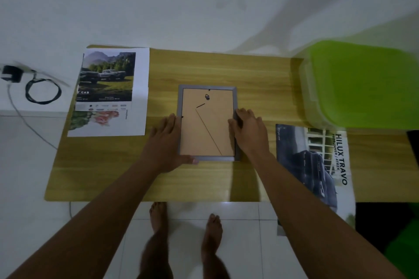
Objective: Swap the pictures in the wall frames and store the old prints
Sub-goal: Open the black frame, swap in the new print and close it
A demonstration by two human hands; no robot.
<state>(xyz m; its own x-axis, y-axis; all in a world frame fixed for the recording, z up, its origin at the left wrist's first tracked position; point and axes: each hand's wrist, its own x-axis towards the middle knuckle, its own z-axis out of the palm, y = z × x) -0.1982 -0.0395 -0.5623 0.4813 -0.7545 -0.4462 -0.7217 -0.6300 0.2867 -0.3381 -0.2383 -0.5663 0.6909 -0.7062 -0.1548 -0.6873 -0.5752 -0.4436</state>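
At the far left of the picture, a black adapter (pixel 11 73) and its coiled cable (pixel 43 92) lie on a white surface. Right of them, on the wooden table (pixel 249 70), a truck print (pixel 108 77) overlaps a floral print (pixel 104 120). In the centre, the picture frame (pixel 207 122) lies face down, brown backing up. The left hand (pixel 165 142) lies against its left edge, fingers straight and close together, thumb along the bottom edge. The right hand (pixel 249 131) grips the right rim, fingers bent over it, thumb on the backing. Further right lies a Hilux brochure (pixel 317 165), with a green-lidded box (pixel 362 84) above it.
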